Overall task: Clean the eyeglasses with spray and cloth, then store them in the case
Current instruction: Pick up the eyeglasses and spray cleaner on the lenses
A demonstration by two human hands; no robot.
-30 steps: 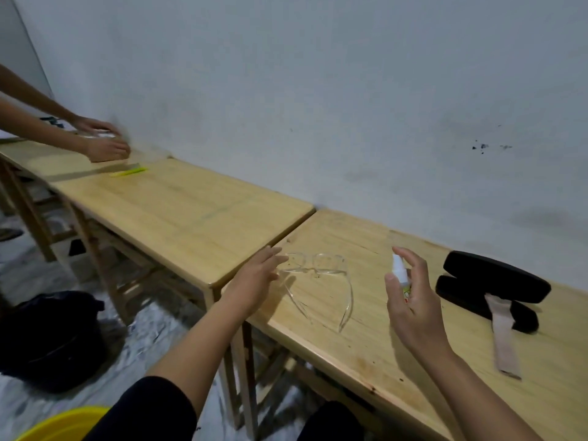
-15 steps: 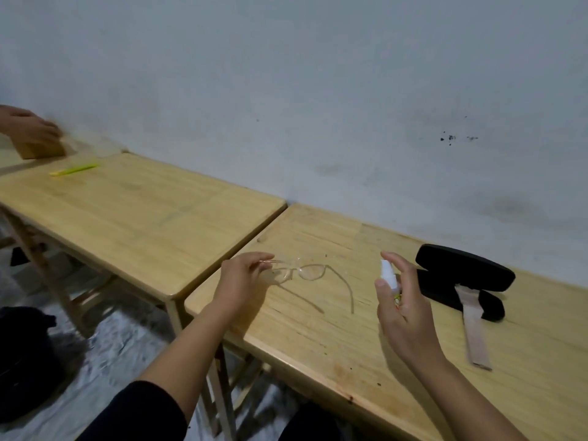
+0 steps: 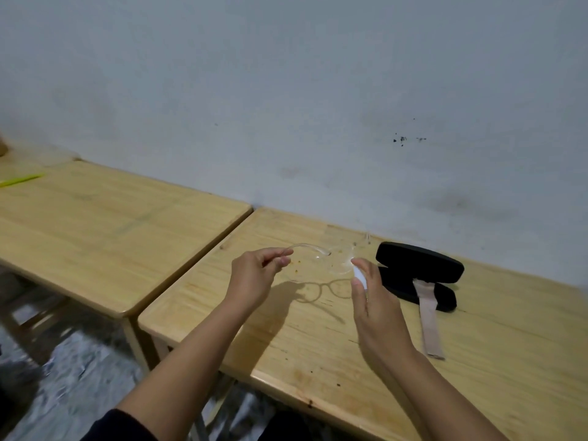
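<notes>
My left hand (image 3: 254, 276) fingers pinch the clear plastic eyeglasses (image 3: 321, 259) by one temple, lenses just beyond the small white spray bottle (image 3: 359, 275) clamped in my right hand (image 3: 378, 313) fingers, frame running left-right.

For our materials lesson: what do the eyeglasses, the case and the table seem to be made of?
Eyeglasses: clear, glossy plastic by the look; the table shows through.
Case: matte black, perhaps fabric-covered; no shine.
Table: pale wood, smooth finish; grain lines and plank joints show.
</notes>
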